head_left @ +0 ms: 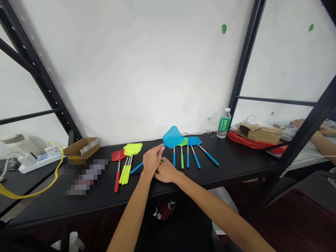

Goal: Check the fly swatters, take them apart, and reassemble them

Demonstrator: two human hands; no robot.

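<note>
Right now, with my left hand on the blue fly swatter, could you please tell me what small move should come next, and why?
I would probably swing the handle of the blue fly swatter toward the table's front edge: it slants out to the left beyond your left hand, whereas the nearby green swatter's handle points almost straight to the front.

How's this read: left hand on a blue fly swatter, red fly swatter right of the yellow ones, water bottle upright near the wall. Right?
One slip: the head view shows the red fly swatter left of the yellow fly swatters, not right. Left hand on a blue fly swatter, water bottle upright near the wall: as you say.
</note>
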